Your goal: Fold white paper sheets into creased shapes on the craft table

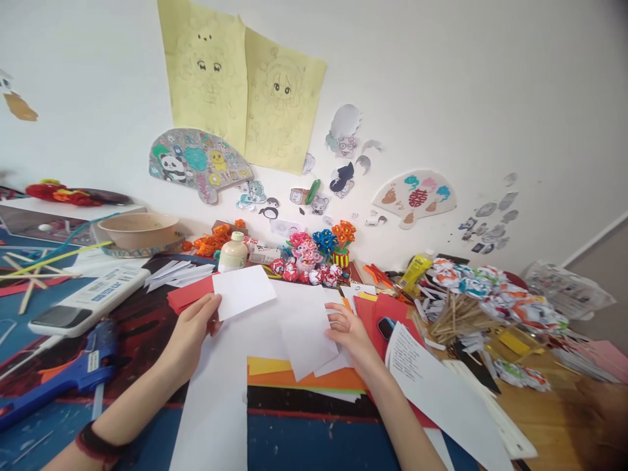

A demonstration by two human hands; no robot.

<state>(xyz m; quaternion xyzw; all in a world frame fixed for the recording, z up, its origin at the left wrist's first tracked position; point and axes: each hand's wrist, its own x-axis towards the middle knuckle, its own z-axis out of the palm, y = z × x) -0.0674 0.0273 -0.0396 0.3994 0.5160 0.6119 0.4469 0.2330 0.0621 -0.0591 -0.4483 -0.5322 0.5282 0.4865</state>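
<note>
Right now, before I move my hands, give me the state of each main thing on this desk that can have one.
Left hand: closed on a white card
Right hand: pinching a white square
Cream bottle: upright, capped
Yellow bottle: tilted
Tan bowl: upright, contents hidden
Blue glue gun: lying on its side, power unclear
Striped pot: upright, holding orange flowers

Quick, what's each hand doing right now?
Left hand: closed, holding a white card.
Right hand: closed, holding a white sheet at its edge.
</note>
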